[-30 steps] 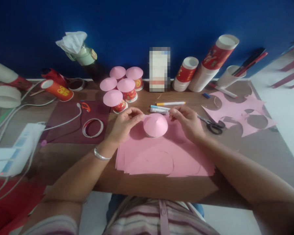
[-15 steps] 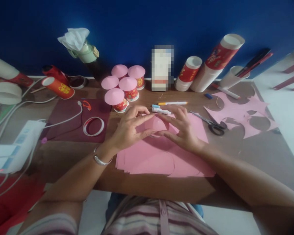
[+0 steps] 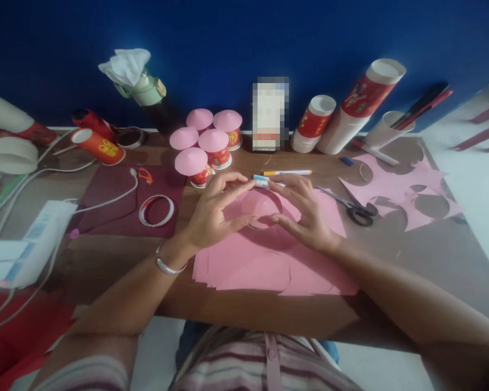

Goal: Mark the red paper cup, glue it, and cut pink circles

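Observation:
A pink paper cone [image 3: 262,208] sits on a cup that stands on a stack of pink paper sheets [image 3: 269,260]. My left hand [image 3: 214,212] curves round its left side, thumb and fingers touching the rim. My right hand [image 3: 301,209] cups its right side the same way. Both hands press on the cone from either side. Just beyond my fingertips lie a white glue stick [image 3: 263,183] and an orange pen [image 3: 287,172]. Several red cups with pink cone tops [image 3: 206,144] stand behind.
Scissors [image 3: 350,205] lie to the right beside cut pink paper scraps [image 3: 399,187]. Stacks of red and white cups [image 3: 350,106] lean on the blue wall. A tape ring [image 3: 156,210], a white cable and a power strip [image 3: 28,241] are on the left.
One second ago my hands were behind the cone with its top in full view. They have since closed in round it from both sides and now cover most of it.

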